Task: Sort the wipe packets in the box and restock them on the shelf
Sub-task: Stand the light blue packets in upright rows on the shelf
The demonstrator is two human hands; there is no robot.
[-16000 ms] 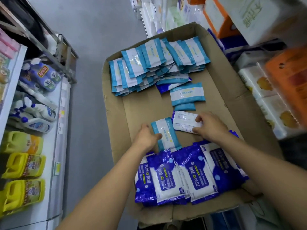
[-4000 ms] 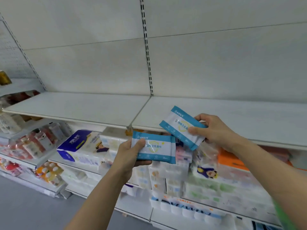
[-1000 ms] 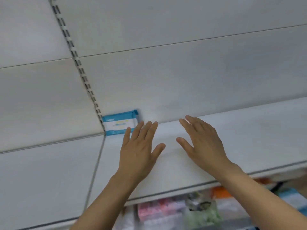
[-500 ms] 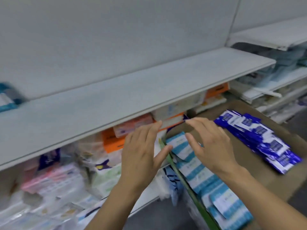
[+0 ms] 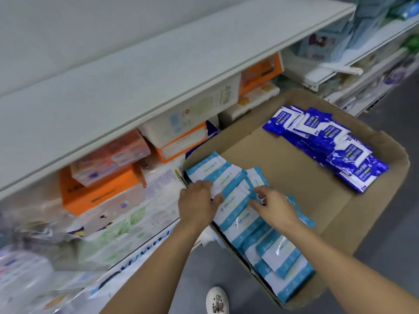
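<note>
Your left hand (image 5: 197, 203) presses curled fingers onto the light-blue wipe packets (image 5: 229, 177) at the near-left side of the cardboard box (image 5: 294, 168); whether its grip has closed on one, you cannot tell. Your right hand (image 5: 275, 206) pinches a packet beside it. Dark-blue packets (image 5: 335, 143) lie piled at the far side, well apart. The white shelf (image 5: 136, 71) stands above.

The cardboard box (image 5: 283, 168) holds light-blue packets (image 5: 240, 214) and dark-blue packets (image 5: 328, 141).
</note>
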